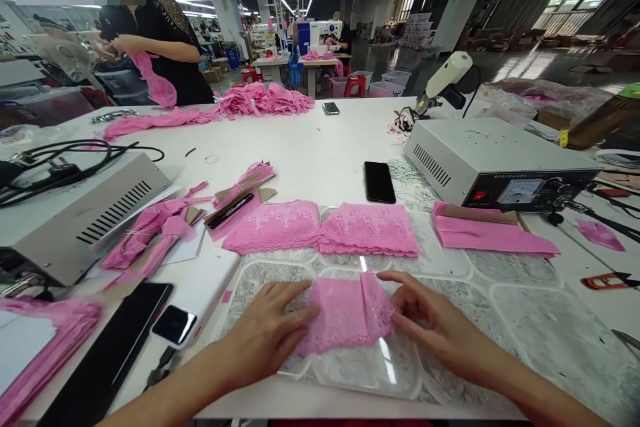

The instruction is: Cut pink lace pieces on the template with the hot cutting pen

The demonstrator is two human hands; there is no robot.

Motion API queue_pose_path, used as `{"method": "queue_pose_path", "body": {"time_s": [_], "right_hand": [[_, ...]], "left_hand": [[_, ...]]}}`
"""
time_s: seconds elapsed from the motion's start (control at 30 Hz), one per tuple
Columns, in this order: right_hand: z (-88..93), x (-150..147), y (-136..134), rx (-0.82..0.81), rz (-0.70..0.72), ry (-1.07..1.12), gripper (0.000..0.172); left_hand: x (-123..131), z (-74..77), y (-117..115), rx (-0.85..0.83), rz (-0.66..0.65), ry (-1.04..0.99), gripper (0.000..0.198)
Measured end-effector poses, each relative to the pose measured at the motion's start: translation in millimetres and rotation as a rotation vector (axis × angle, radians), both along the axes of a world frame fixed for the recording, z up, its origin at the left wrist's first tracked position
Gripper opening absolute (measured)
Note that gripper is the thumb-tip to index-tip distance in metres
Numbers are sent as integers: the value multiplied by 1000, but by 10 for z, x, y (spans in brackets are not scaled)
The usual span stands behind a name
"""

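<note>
A small piece of pink lace lies on a clear plastic sheet near the table's front edge. My left hand rests flat on the lace's left end, fingers stretched out. My right hand pinches the raised right edge of the same piece, fingers curled around the fold. Just beyond lie two flat stacks of pink lace side by side.
A grey machine stands at the right and another at the left. A black phone lies mid-table; a second phone, pink fabric bundles and folded pink cloth lie around. A person handles pink fabric at the far left.
</note>
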State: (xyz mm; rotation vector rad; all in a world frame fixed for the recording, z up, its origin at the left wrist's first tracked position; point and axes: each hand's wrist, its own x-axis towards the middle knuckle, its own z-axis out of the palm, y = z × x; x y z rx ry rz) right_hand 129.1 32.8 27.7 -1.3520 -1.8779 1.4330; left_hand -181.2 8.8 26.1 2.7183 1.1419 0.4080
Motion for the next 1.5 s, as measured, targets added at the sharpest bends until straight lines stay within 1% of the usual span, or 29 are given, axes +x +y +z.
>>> {"method": "queue_pose_path", "body": {"time_s": [0.07,0.13,0.2,0.23,0.27,0.3,0.37,0.43,0.47,0.57,0.63,0.7,0.77,0.87,0.93,0.97,1.0,1.07,1.17,1.27,1.5], "right_hand": [[27,-1,-12,-172,-71,130,56],[24,24,-48,-324,-123,185,62],[-2,82,-98,-402,-144,149,66],[-18,124,-123,-394,-136,101,65],[-33,171,-144,-346,-113,35,63],[-44,222,-157,-261,-87,-41,58],[-54,317,-156,-21,-60,-196,45],[-41,382,-113,193,-71,-308,35],[-27,399,-76,261,-87,-340,31],[33,384,93,378,-117,-355,20],[74,323,258,448,-131,-314,21],[104,222,460,514,-129,-270,23],[112,79,676,553,-103,-240,23],[85,-181,952,564,-31,-224,20],[54,-335,1066,570,11,-231,16],[39,-395,1101,574,28,-241,14],[25,-439,1124,579,42,-253,13],[3,-485,1141,592,61,-276,11],[-11,-481,1137,600,84,-299,11],[-3,-462,1128,600,109,-308,13],[18,-462,1118,647,143,-321,11]], "left_hand": [[15,-13,23,13,-47,52,34],[19,-24,29,29,-67,82,37],[13,-34,24,51,-68,88,40],[8,-37,21,60,-66,88,40],[3,-38,18,67,-66,90,39],[-4,-35,16,74,-67,98,40],[-23,-14,14,88,-89,127,43],[-55,26,14,97,-126,155,47],[-75,51,14,100,-141,163,48],[-129,124,34,102,-152,167,41],[-120,162,92,110,-139,130,33],[-50,192,216,107,-85,46,28],[71,214,422,79,18,-39,26],[279,221,845,43,117,-20,16],[393,200,1131,7,175,0,8],[436,184,1255,-13,210,7,10],[469,166,1361,-39,236,16,16],[506,137,1510,-99,268,33,26],[506,132,1593,-193,283,41,28],[488,164,1584,-263,297,26,28],[518,211,1566,-380,378,-51,31]]}}
